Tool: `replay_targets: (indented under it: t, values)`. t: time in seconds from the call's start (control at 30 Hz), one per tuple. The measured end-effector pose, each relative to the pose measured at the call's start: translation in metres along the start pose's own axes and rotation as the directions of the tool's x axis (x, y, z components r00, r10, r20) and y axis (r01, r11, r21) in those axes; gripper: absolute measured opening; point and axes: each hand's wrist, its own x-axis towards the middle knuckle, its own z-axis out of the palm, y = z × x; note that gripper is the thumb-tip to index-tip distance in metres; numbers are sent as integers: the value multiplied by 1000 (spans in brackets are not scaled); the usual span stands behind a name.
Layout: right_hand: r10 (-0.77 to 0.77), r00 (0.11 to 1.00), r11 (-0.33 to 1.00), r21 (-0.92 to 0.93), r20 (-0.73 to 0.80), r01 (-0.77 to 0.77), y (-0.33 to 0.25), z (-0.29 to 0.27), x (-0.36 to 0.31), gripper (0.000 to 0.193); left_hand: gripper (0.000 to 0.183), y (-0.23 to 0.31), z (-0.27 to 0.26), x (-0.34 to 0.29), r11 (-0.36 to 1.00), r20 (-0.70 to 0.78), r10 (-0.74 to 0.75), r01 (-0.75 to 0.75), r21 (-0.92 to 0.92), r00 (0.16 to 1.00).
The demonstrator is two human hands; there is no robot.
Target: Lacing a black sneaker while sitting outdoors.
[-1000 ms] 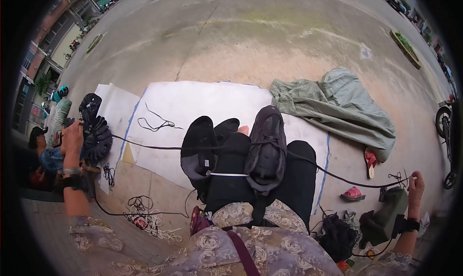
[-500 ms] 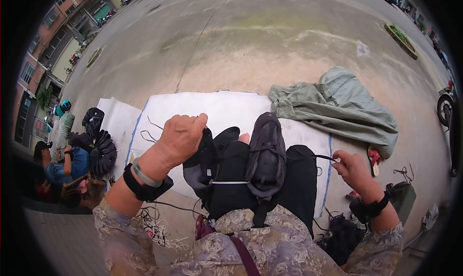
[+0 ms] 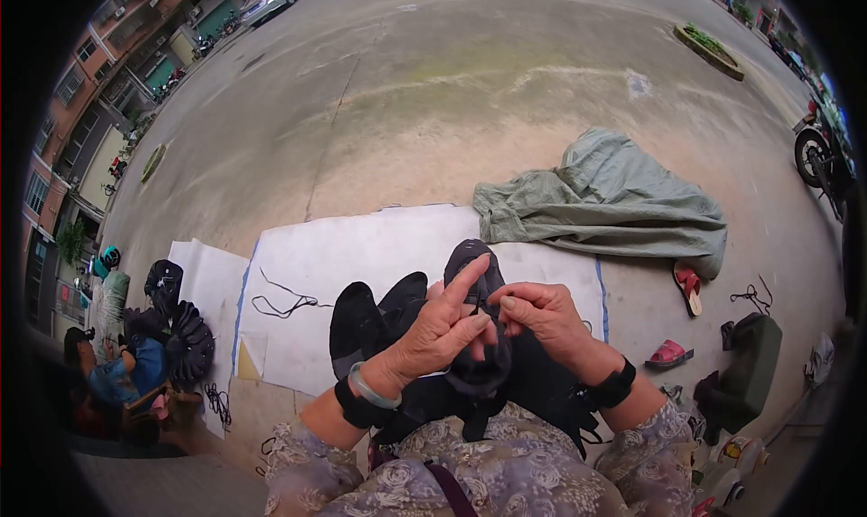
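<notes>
A dark grey sneaker [image 3: 479, 371] rests on my lap between my black-trousered knees, its toe pointing away from me. Both hands meet over its upper and cover much of it. My left hand [image 3: 442, 326] has its index finger stretched out, while the thumb closes on a black shoelace [image 3: 477, 309]. On the other side, my right hand [image 3: 549, 326] pinches thumb against forefinger at the same lace; the lace is thin and partly hidden by the fingers. Another dark shoe [image 3: 352, 326] lies by my left knee.
White sheeting [image 3: 307, 350] with blue edges spreads before me, a loose black lace [image 3: 287, 305] on it. A grey-green cloth [image 3: 614, 201] lies at the right, beside red slippers [image 3: 688, 287]. Several black shoes [image 3: 188, 336] and another seated person [image 3: 135, 372] are at the left.
Both hands have come inward from far apart and now meet above the sneaker. The lace that my right hand had stretched out sideways is now between the hands. The view has shifted.
</notes>
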Motion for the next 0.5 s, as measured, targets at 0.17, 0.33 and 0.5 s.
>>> replay_targets:
  t: [0.17,0.33,0.5]
  values:
    - [-115,991,991,-56,65,119,1,5,4,23,66,3,3,4,993,95,-90,97,-65,991]
    - [-71,994,997,-33,83,74,4,7,5,21,68,3,-1,5,986,110,-156,161,-33,982]
    - [-80,994,996,-38,74,83,8,9,5,17,69,1,-4,6,981,181,-192,194,12,964]
